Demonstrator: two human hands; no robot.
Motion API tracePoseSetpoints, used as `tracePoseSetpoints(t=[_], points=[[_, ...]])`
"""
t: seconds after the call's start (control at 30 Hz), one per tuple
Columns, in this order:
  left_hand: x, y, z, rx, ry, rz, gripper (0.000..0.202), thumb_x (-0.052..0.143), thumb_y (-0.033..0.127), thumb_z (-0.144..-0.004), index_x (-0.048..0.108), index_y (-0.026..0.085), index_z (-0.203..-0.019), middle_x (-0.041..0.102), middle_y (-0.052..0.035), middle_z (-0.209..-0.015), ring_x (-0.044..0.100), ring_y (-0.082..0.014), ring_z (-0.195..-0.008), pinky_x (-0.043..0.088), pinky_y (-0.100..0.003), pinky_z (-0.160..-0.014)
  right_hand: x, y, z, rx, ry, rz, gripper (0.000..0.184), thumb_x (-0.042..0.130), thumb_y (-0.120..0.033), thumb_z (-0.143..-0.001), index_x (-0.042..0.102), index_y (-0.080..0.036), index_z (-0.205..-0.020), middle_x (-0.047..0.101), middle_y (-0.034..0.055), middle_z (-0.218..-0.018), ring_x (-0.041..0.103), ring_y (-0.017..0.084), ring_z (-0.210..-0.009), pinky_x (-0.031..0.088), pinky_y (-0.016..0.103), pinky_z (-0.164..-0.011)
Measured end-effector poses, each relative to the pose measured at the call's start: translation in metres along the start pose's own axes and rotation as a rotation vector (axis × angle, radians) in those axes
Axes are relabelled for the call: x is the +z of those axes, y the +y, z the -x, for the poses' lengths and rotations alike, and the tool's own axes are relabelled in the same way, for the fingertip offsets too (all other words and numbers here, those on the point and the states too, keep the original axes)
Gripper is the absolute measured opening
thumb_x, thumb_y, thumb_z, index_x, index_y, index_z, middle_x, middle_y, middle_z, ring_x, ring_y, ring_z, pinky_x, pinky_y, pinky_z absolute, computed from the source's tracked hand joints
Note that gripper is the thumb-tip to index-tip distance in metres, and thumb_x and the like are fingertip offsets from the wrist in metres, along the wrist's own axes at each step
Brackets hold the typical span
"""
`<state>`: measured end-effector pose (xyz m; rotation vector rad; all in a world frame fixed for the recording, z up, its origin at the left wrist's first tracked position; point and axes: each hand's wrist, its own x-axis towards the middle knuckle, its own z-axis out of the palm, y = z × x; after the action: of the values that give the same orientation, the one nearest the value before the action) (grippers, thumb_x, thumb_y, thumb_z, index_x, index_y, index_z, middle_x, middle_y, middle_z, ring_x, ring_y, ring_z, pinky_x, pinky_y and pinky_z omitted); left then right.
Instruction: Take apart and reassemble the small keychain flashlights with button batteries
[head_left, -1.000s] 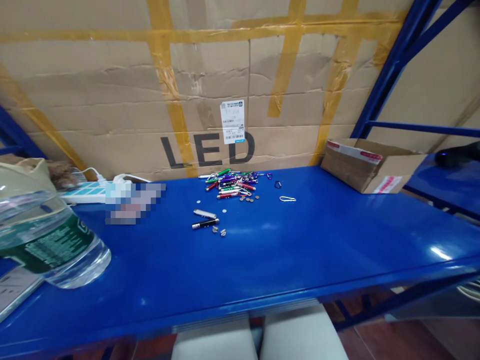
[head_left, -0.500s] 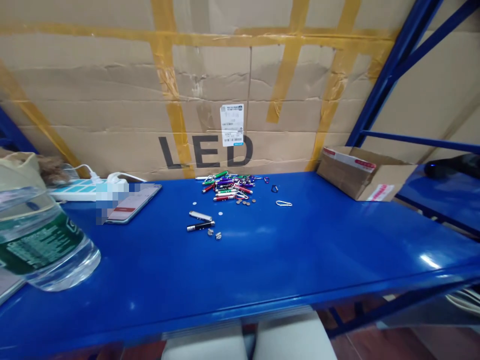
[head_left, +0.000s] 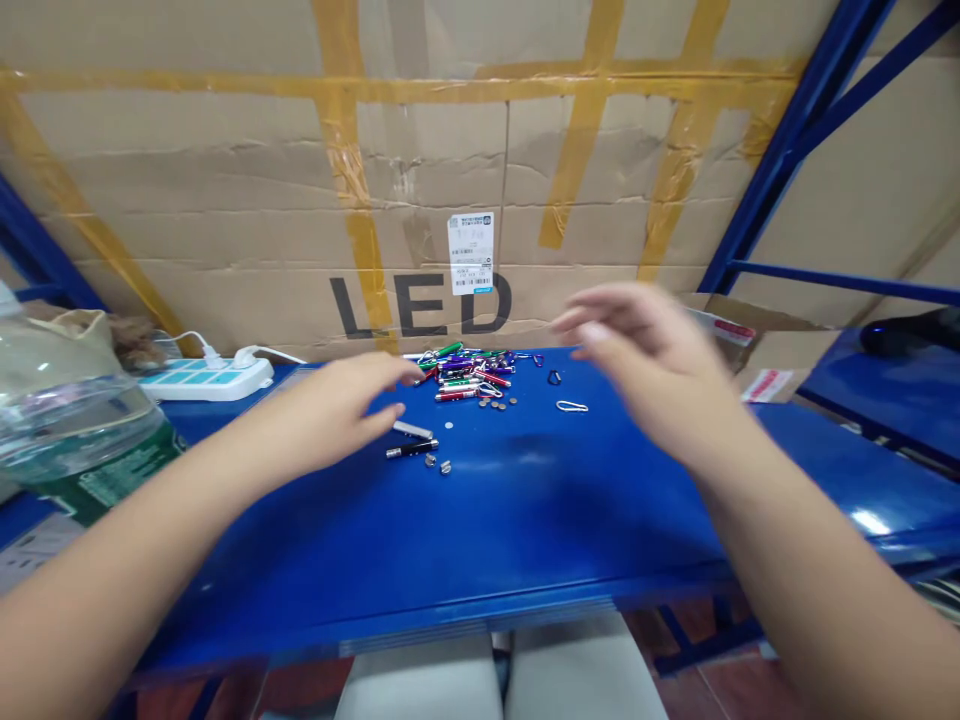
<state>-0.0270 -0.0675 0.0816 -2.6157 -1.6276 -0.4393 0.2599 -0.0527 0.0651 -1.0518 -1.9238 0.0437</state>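
Partly behind the right hand, open carton.

You have a smooth, glossy blue tabletop that throws back the light. The cardboard facing you looks matt and creased, its tape shiny. Your heaped tubes have a glossy, metallic look; your bottle is clear, shiny plastic, your power strip smooth plastic.

From the lower corners, both forearms are slanting inward; the left hand and blurred right hand are hanging loosely curved, either side of centre.
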Motion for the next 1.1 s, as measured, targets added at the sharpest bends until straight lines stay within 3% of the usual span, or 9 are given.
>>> tracePoseSetpoints(t=[0.13,0.2,0.3,0.43,0.7,0.87,1.0,1.1], points=[[0.033,-0.021,-0.037,0.126,-0.287,-0.105,0.031,0.059,0.023,-0.08,0.065,0.021,-0.11,0.066,-0.0059,-0.114,0.06,-0.0219,-0.102,0.045,-0.032,-0.088,0.038,0.021,-0.032,0.099,-0.623,0.255,0.019,0.057,-0.025,-0.085,0.067,-0.019,-0.101,0.069,0.0064,-0.101,0.063,0.02,-0.09,0.048,0.03,-0.077],[0.045,-0.029,-0.049,0.173,-0.403,-0.1,0.024,0.058,0.021,-0.08,0.068,0.022,-0.102,0.069,-0.0044,-0.103,0.062,-0.0196,-0.093,0.045,-0.029,-0.081,0.058,0.035,-0.039,0.111,-0.774,0.384,0.015,0.061,-0.025,-0.081,0.07,-0.019,-0.092,0.07,0.0071,-0.099,0.063,0.022,-0.088,0.047,0.031,-0.074],[0.052,-0.031,-0.061,0.179,-0.419,-0.121,0.018,0.057,0.019,-0.079,0.069,0.02,-0.093,0.07,-0.0041,-0.093,0.062,-0.0183,-0.083,0.044,-0.027,-0.073,0.077,0.048,-0.037,0.168,-0.671,0.413,0.021,0.059,-0.035,-0.082,0.07,-0.019,-0.09,0.07,0.0079,-0.095,0.063,0.022,-0.085,0.045,0.03,-0.071],[0.057,-0.019,-0.073,0.189,-0.267,-0.069,0.019,0.054,0.024,-0.081,0.067,0.017,-0.093,0.069,-0.0066,-0.095,0.061,-0.0202,-0.085,0.044,-0.029,-0.073,0.084,0.053,-0.028,0.187,-0.615,0.366,0.028,0.06,-0.044,-0.08,0.072,-0.02,-0.089,0.071,0.0064,-0.091,0.062,0.019,-0.08,0.043,0.027,-0.067],[0.093,0.001,-0.09,0.138,0.104,0.176,0.015,0.055,0.022,-0.08,0.065,0.019,-0.091,0.07,-0.0038,-0.092,0.063,-0.0193,-0.084,0.048,-0.029,-0.074,0.097,0.066,-0.023,0.148,-0.549,0.35,0.015,0.061,-0.028,-0.077,0.072,-0.019,-0.076,0.07,0.0041,-0.076,0.058,0.016,-0.068,0.036,0.025,-0.058],[0.107,-0.007,-0.081,0.195,0.233,0.252,0.019,0.054,0.019,-0.081,0.064,0.02,-0.096,0.069,-0.0033,-0.096,0.064,-0.0187,-0.086,0.05,-0.03,-0.075,0.09,0.065,-0.017,0.1,-0.349,0.094,0.012,0.062,-0.026,-0.076,0.068,-0.016,-0.077,0.065,0.0026,-0.071,0.054,0.013,-0.063,0.037,0.024,-0.058],[0.111,-0.01,-0.078,0.228,0.238,0.299,0.02,0.053,0.015,-0.08,0.063,0.02,-0.096,0.068,-0.0029,-0.096,0.064,-0.0182,-0.088,0.051,-0.03,-0.077,0.087,0.059,-0.015,0.066,-0.217,-0.183,0.017,0.062,-0.03,-0.077,0.067,-0.016,-0.084,0.063,0.002,-0.073,0.051,0.012,-0.061,0.039,0.024,-0.056],[0.111,-0.007,-0.076,0.241,0.244,0.332,0.018,0.053,0.016,-0.081,0.063,0.019,-0.096,0.068,-0.0036,-0.096,0.064,-0.018,-0.088,0.052,-0.029,-0.076,0.089,0.054,-0.013,0.043,-0.179,-0.27,0.019,0.064,-0.032,-0.077,0.068,-0.016,-0.086,0.063,0.0024,-0.075,0.051,0.011,-0.062,0.04,0.025,-0.057]])
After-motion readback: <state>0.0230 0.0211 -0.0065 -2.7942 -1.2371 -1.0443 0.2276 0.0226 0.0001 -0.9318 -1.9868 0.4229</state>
